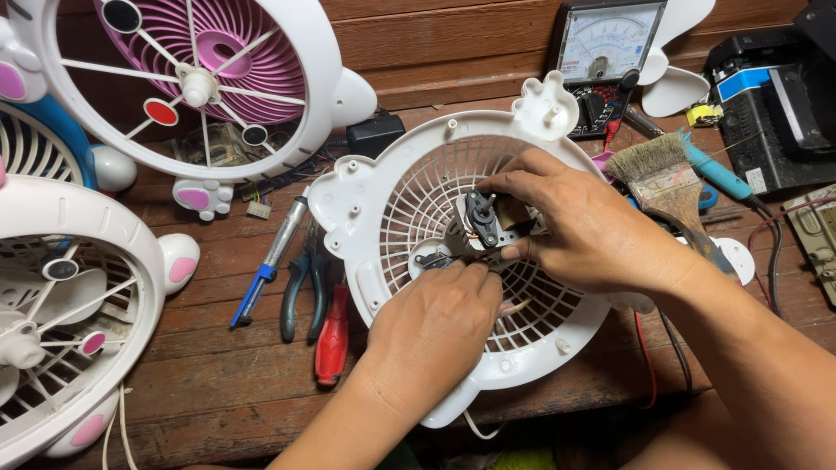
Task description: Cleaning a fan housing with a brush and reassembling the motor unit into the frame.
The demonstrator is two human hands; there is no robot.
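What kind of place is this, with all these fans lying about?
Probably a small repair bench for fans. Both hands work on a small motor in an opened white fan grille; a needle-dial meter, pliers and a brush lie on the wooden table.

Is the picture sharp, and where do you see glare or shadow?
Head view: even, soft light; hands and motor are sharp; mild glare on the meter face; soft shadow under the white grille; edges bend slightly.

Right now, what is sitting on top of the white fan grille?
A small black motor sits at the centre of the white fan grille, pinched by the right hand. The left hand covers the grille's lower middle, hiding whatever lies beneath.
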